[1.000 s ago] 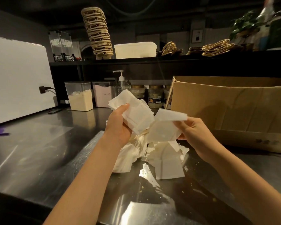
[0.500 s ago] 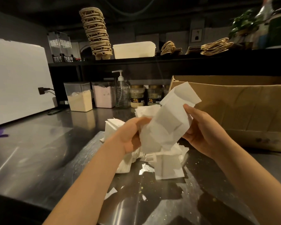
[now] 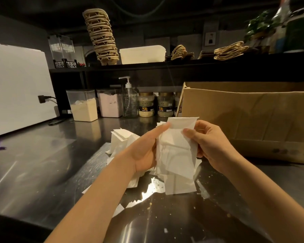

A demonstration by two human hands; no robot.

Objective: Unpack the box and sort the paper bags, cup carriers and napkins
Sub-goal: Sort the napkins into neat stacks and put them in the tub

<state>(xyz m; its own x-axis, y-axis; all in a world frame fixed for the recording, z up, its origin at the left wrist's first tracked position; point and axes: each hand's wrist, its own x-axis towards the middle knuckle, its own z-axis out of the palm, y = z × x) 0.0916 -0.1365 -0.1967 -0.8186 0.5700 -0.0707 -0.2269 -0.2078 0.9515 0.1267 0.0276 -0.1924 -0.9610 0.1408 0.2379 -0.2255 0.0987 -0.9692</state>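
Above the steel counter (image 3: 42,163), my left hand (image 3: 144,151) and right hand (image 3: 211,142) both grip 1 bundle of napkins (image 3: 175,148), fingers (image 3: 158,132) curled around it. I judge I am squaring it; next, align the edges and set it down tidy. Loose napkins (image 3: 123,139) lie below, near the box (image 3: 244,116). Cup carriers (image 3: 102,35) stand on the dark shelf (image 3: 165,64).

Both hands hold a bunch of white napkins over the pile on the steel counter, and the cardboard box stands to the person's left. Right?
One slip: the head view shows the cardboard box on the person's right, not left. The rest holds: left hand and right hand hold the bunch of napkins over the pile on the steel counter.
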